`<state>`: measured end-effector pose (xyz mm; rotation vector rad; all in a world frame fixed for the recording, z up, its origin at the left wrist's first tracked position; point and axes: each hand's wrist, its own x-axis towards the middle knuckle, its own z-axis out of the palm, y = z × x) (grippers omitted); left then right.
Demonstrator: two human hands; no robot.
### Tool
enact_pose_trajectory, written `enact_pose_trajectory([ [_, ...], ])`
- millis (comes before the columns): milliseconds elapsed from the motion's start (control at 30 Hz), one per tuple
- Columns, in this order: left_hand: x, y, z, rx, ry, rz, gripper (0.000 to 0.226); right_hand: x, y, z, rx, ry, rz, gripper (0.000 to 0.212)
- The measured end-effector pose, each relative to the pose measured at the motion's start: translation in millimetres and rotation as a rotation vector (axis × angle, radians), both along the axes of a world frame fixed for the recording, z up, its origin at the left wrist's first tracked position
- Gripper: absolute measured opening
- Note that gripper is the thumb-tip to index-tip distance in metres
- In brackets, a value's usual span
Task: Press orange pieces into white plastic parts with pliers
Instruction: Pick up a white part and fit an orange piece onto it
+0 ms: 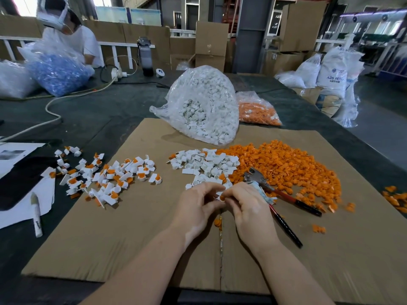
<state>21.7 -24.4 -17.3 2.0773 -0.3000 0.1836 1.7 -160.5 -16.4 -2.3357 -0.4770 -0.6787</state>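
Note:
My left hand (198, 204) and my right hand (246, 205) meet over the cardboard sheet (132, 249). Between their fingertips they pinch a small white plastic part with an orange piece (222, 198) in it. The pliers (275, 194) lie on the cardboard just right of my right hand, jaws toward the piles, red and black handles pointing near-right. A pile of loose white parts (204, 165) and a wide heap of orange pieces (286, 166) lie behind my hands. Assembled white-and-orange parts (105, 175) are scattered to the left.
A clear bag of white parts (207, 104) and a bag of orange pieces (257, 111) stand at the back of the cardboard. Papers, a black pad and a marker (36, 214) lie at left. Another person (72, 40) handles a bag of blue parts (57, 73) far left.

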Motion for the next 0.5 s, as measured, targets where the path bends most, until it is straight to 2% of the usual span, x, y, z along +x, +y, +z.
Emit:
enact_pose_trajectory([
  [167, 0.6, -0.4, -1.7, 0.015, 0.007, 0.01, 0.028, -1.0, -0.2, 2.4, -0.006, -0.005, 0.004, 0.011],
  [233, 0.6, -0.8, -1.3, -0.067, 0.0, 0.059, 0.028, -1.8, 0.2, 2.4, 0.005, -0.02, -0.032, 0.01],
  [333, 2.1, 2.2, -0.1, -0.246, -0.034, 0.259, 0.025, -1.0, -0.6, -0.9, 0.047, -0.017, -0.115, 0.011],
  [433, 5.1, 6.6, 0.4, -0.282, -0.021, 0.474, 0.02, 0.9, -2.3, -3.9, 0.046, -0.018, -0.195, 0.01],
  [500, 8.4, 8.3, 0.7, -0.256, 0.024, 0.529, 0.026, 1.8, -3.2, -5.2, 0.024, -0.049, -0.244, 0.013],
])
